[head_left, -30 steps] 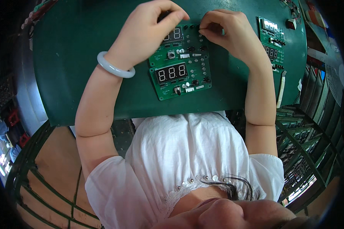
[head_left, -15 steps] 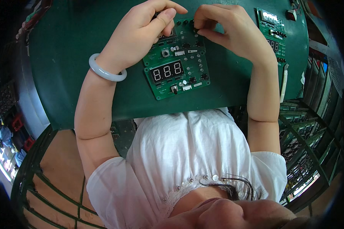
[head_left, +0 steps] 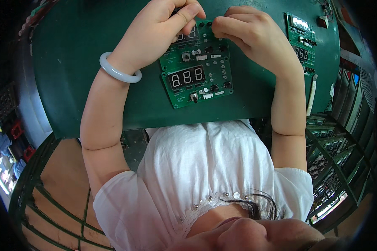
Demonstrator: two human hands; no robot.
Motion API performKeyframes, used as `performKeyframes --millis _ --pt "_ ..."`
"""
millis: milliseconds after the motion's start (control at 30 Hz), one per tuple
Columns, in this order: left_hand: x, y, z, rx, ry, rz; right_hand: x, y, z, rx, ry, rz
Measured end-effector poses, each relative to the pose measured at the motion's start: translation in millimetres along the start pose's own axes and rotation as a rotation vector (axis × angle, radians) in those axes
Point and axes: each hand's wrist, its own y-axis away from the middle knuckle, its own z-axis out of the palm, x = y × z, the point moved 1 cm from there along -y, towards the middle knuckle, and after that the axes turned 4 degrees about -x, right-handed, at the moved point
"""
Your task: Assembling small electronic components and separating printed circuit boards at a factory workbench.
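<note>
A green circuit board panel (head_left: 178,99) with white three-digit displays and black round buttons lies on the green table in front of me. My left hand (head_left: 165,27) hovers over its far left part, fingers curled and thumb bent against them; a dark bit shows inside the curl, too hidden to name. At the panel's far right edge my right hand (head_left: 249,29) is closed, thumb and fingertips pinched beside the black buttons (head_left: 205,24). Whatever sits in that pinch is covered by the fingers. The nearer display (head_left: 187,77) is in full view; my left fingers partly cover the farther one.
Another green board panel (head_left: 300,39) with displays lies at the far right of the green table (head_left: 100,108). A pale strip (head_left: 311,95) lies near the right edge, and a small white part with wires (head_left: 323,21) sits farther back. Metal racks with boards (head_left: 331,142) stand at right.
My left thumb and fingers have shifted slightly right, uncovering more of the farther display. The right fingertips have lifted a little from the black button they were on.
</note>
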Motion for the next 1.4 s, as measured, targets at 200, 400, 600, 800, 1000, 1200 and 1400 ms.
performKeyframes --millis 200,400,600,800,1000,1200,1400 --pt "-3 -2 0 -0.055 0.148 0.0 18 -3 13 0.379 0.007 -0.413" --pt "-1 -4 -6 -0.052 0.372 -0.058 4 -4 -17 0.018 -0.263 0.276" --pt "-18 -4 -15 -0.128 0.518 -0.048 15 -10 3 0.414 -0.367 -0.342" --pt "-23 -4 -17 -0.247 0.524 -0.008 8 -8 -10 -0.034 -0.32 0.251" --pt "-10 0 0 -0.2 0.537 -0.003 -19 -11 -25 0.272 -0.518 0.341" --pt "-13 -1 5 -0.226 0.548 -0.056 -22 -10 -18 0.296 -0.297 0.195" --pt "-11 -2 7 -0.303 0.645 -0.048 -23 -10 -21 0.317 -0.169 0.088"
